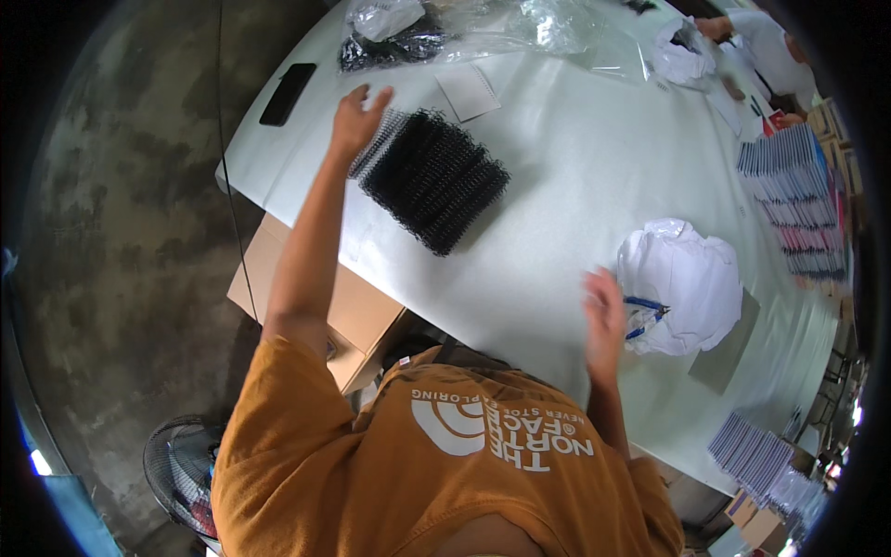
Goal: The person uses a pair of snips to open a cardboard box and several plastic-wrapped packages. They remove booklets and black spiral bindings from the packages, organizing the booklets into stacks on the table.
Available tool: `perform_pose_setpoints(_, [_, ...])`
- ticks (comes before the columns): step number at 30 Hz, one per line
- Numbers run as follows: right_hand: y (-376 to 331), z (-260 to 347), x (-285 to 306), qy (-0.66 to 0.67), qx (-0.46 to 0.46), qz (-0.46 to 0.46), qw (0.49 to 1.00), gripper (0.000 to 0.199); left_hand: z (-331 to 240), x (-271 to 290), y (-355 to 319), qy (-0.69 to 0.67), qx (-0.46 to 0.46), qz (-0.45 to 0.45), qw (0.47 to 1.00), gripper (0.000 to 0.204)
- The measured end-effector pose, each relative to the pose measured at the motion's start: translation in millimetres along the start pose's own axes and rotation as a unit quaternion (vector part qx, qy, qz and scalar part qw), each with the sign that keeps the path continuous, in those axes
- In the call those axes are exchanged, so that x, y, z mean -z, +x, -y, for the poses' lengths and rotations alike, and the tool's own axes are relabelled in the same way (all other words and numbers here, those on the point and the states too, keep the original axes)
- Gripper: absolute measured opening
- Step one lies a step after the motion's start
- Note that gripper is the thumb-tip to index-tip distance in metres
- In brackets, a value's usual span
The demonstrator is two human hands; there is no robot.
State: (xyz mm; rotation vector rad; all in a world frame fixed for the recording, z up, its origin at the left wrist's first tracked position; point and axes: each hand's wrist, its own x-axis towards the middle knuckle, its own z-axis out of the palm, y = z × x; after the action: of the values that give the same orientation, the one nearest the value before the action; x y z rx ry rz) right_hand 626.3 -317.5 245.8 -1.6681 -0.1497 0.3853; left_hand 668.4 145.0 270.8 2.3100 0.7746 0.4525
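Observation:
A block of black looped wire, like rows of binding coils (436, 181), lies on the pale table in front of me. Its far left side looks greyer. My left hand (360, 121) reaches out over that greyer corner, thumb and fingers apart; whether it touches the wire I cannot tell. My right hand (604, 311) is raised at the right and smeared by motion, so its fingers are unclear. Just beside it, blue-handled pliers (654, 306) rest on a crumpled white plastic bag (701, 278). Beyond the wire block lies a small white spiral notepad (469, 92).
A black phone (288, 95) lies near the table's left edge. Clear plastic bags (408, 42) cover the far side. Stacks of bound books (789, 200) stand at the right, where another person (766, 46) works. A cardboard box (348, 297) and a fan (181, 469) are below left.

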Motion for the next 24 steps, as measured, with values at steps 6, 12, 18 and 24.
perform_pose_setpoints(6, [96,17,-154,0.178,-0.253,0.209,0.928,0.082,88,-27,-26,-0.058,0.204,0.110,0.971,0.094])
perform_pose_setpoints(12, [204,47,-214,0.008,-0.021,0.394,0.919,0.082,46,-64,-151,-0.251,0.329,-0.061,0.908,0.091])
perform_pose_setpoints(18, [257,89,-296,-0.436,0.120,0.539,0.711,0.097,-33,-137,-205,-0.487,0.393,-0.100,0.774,0.083])
perform_pose_setpoints(24, [219,102,-355,-0.558,0.245,0.550,0.572,0.091,-82,-115,-155,-0.717,0.309,0.010,0.625,0.046])
